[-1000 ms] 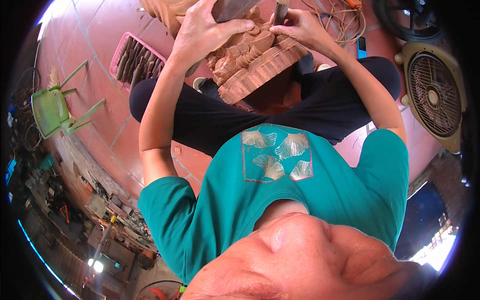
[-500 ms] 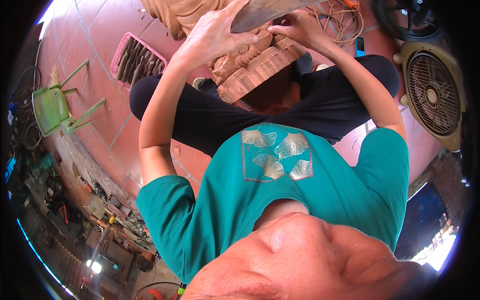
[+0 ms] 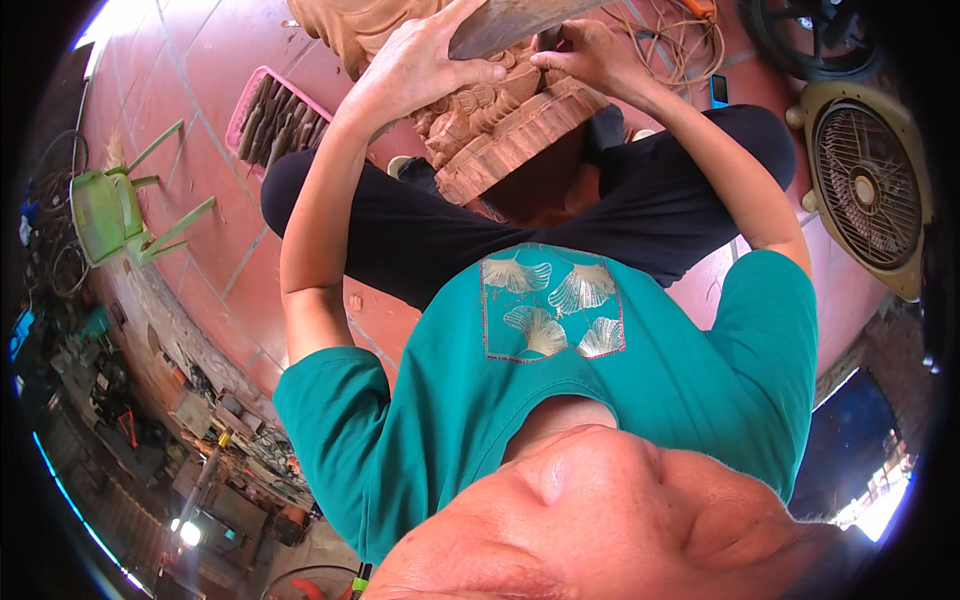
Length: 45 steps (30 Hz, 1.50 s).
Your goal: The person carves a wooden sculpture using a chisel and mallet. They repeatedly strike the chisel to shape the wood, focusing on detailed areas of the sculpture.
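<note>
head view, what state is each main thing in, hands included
Left hand, at the dark block, thumb extended, grip partly hidden
Right hand, closed on a dark tool
Carved wooden piece, slanted, partly covered by the hands
Pink basket, filled with dark sticks
Green chair, upright, unoccupied
Box fan, upright; running or off, unclear
Lamp, lit

Two bare hands, one left hand (image 3: 412, 75) and one right hand (image 3: 598, 60). Two wood carvings: one ridge-edged carving (image 3: 505, 130) and one smoother carving (image 3: 350, 28). One pink basket (image 3: 241, 108) with perhaps a dozen or more dark sticks (image 3: 282, 125), packed too tightly to number surely. One green chair (image 3: 100, 220), one box fan (image 3: 868, 190), one mobile phone (image 3: 719, 93). Four leaf prints (image 3: 582, 288) on one teal T-shirt (image 3: 450, 400).
</note>
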Tool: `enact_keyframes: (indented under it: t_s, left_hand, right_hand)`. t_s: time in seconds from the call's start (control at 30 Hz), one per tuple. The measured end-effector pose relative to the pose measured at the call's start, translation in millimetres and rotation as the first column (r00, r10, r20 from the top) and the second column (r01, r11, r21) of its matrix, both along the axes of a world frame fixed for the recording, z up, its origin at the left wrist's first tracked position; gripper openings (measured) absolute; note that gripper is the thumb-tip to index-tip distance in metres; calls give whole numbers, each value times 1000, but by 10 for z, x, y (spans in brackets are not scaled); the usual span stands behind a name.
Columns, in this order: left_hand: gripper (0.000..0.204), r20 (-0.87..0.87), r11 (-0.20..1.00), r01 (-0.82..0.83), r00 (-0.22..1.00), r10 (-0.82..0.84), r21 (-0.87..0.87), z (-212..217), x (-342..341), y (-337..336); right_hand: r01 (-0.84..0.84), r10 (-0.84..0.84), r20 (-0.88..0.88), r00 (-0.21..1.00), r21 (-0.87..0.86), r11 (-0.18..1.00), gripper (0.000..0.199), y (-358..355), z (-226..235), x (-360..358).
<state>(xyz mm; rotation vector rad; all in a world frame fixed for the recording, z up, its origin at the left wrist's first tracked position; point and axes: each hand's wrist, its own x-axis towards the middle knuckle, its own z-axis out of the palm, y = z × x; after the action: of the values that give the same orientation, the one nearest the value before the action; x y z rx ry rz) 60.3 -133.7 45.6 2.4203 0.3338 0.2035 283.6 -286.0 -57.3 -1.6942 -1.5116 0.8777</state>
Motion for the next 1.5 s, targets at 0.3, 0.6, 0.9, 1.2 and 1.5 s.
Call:
enact_keyframes:
  t_s: [0.3, 0.6, 0.9, 1.2, 1.5]
  left_hand:
    - [79, 73, 992, 32, 997, -41, 119, 260, -55, -19]
    - [87, -132, 997, 5, 991, -15, -76, 405, -140, 23]
    - [84, -183, 995, -81, 981, 69, -62, 206, -351, 121]
    - [78, -110, 993, -114, 987, 116, 17, 239, -372, -29]
    - [68, -99, 958, -203, 977, 187, -200, 569, -279, -107]
  right_hand:
    - [-49, 33, 102, 994, 161, 986, 31, -9, -6, -132]
    - [-1, -9, 89, 996, 111, 994, 29, -56, 80, -236]
    - [170, -195, 165, 967, 153, 974, 31, -146, 114, -466]
    - [196, -200, 41, 979, 89, 977, 33, -181, -73, -347]
    - [181, -180, -11, 984, 90, 979, 34, -183, -153, -338]
